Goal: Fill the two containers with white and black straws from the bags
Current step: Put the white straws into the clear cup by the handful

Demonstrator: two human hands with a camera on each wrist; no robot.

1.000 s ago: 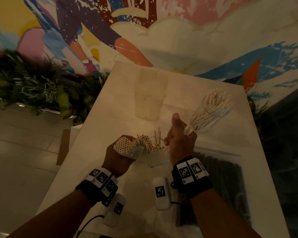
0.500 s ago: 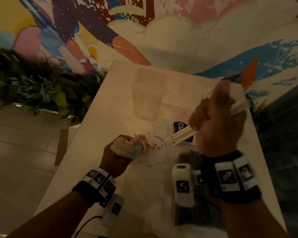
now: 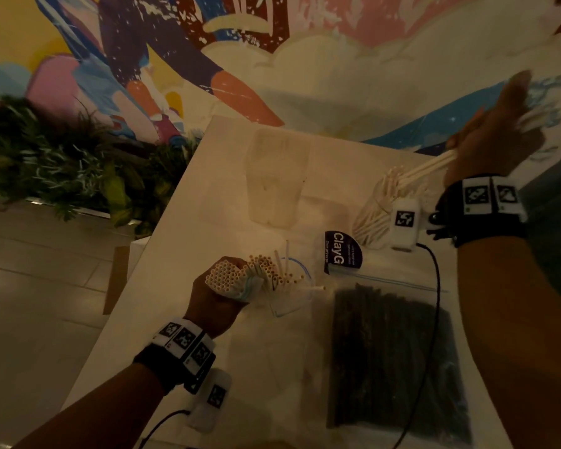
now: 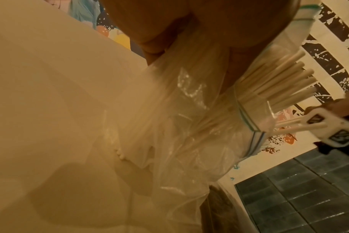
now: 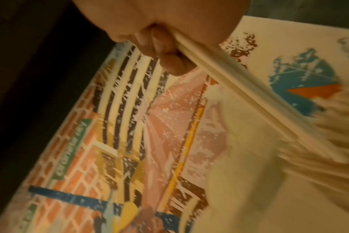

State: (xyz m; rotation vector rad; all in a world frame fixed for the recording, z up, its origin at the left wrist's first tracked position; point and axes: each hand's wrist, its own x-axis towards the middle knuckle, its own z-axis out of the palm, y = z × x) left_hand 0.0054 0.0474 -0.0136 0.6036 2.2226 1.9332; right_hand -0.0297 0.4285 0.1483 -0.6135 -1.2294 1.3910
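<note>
My left hand [image 3: 217, 303] grips a clear zip bag [image 4: 189, 126] full of white straws [image 3: 227, 275], mouth up, near the table's front. My right hand [image 3: 496, 147] is raised at the right and pinches a few white straws [image 3: 431, 166] whose lower ends reach the top of a clear container [image 3: 379, 215] packed with white straws. In the right wrist view the held straws [image 5: 239, 75] run down from my fingers [image 5: 169, 61] into that blurred bunch. A second clear container [image 3: 277, 179] stands empty behind. A bag of black straws [image 3: 392, 361] lies flat at the front right.
The white table [image 3: 191, 222] is narrow, with its left edge over a tiled floor and green plants [image 3: 62, 170]. A dark round label [image 3: 342, 252] lies between the bags. A painted wall rises behind the table. A cable crosses the black straw bag.
My right hand drew a few white straws out of the bag, then swung up and right to the container of white straws. The left hand kept holding the bag.
</note>
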